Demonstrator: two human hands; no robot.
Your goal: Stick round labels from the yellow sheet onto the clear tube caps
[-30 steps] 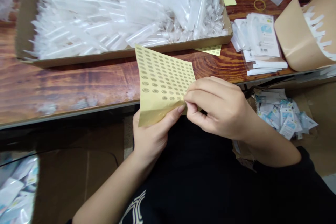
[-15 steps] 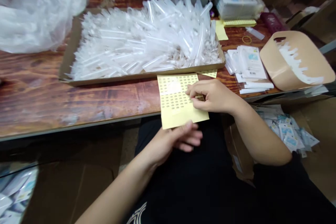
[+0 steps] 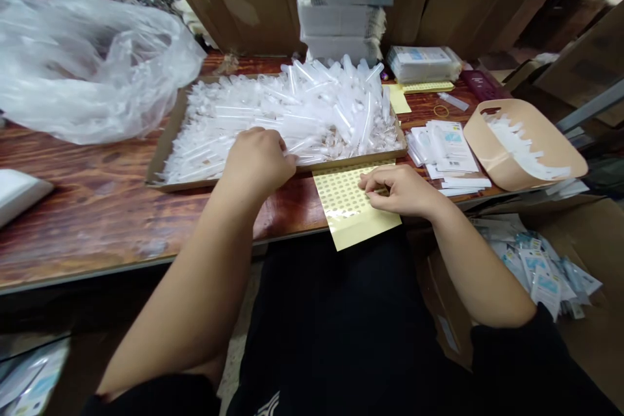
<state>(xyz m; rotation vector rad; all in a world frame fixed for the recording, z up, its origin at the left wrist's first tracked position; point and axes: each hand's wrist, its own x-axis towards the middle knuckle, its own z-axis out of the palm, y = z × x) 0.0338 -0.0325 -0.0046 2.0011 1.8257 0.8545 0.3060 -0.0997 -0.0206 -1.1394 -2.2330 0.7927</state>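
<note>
Left hand [image 3: 260, 159] lay over clear tubes [image 3: 287, 104] heaped in cardboard tray [image 3: 155, 166]; grip hidden from where I stood, could not tell. Right hand [image 3: 400, 190] curled over yellow sticker sheet [image 3: 363, 231] on bench [image 3: 97, 208] (near edge overhung); grip together or apart, could not tell.

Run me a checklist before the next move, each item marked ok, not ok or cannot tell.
1. Plastic tubes stocked in the cardboard tray: ok, heaped high.
2. Left hand at the tubes: ok, over the near side of the heap.
3. Tube grasped by the left hand: cannot tell, its palm side is hidden.
4. Right hand at the sticker sheet: ok, over its right side.
5. Sheet wholly on the table: not ok, its near end overhangs the edge.
</note>
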